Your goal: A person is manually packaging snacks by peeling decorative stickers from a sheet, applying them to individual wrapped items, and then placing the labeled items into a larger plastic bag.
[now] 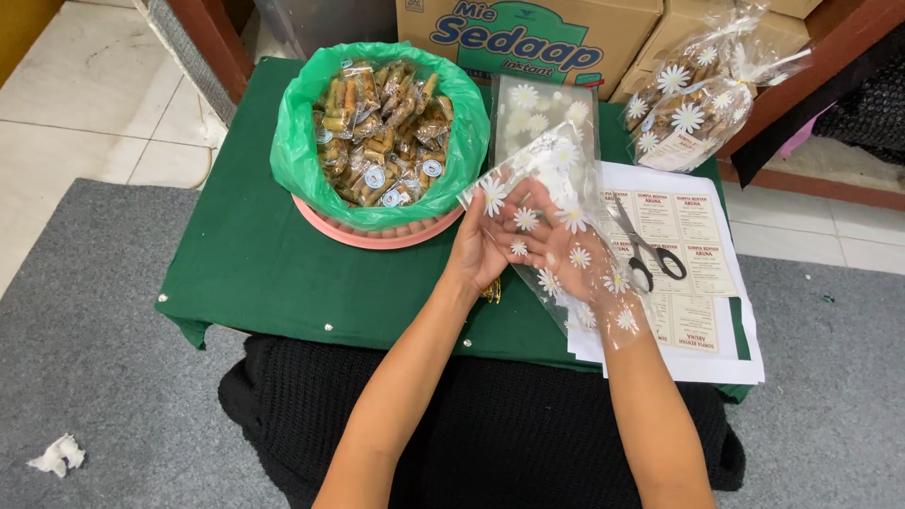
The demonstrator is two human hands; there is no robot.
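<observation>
A crumpled white scrap of paper [57, 455] lies on the grey carpet [85, 320] at far left. On the low table under a dark green cloth [255, 254] stands a round pink basket lined with a green plastic bag [292, 160], full of small wrapped snack packets [382, 132]. Just right of it, the left hand [481, 247] pinches the edge of a clear cellophane bag printed with white daisies [556, 179], thumb and fingers closed on the film. The right hand [575, 259] is pushed inside that same bag, fingers spread flat, above the table's middle. Black-handled scissors [646, 250] rest on white label sheets [693, 273]. Filled daisy bags [693, 108] lean against cardboard boxes [528, 38] at far right.
</observation>
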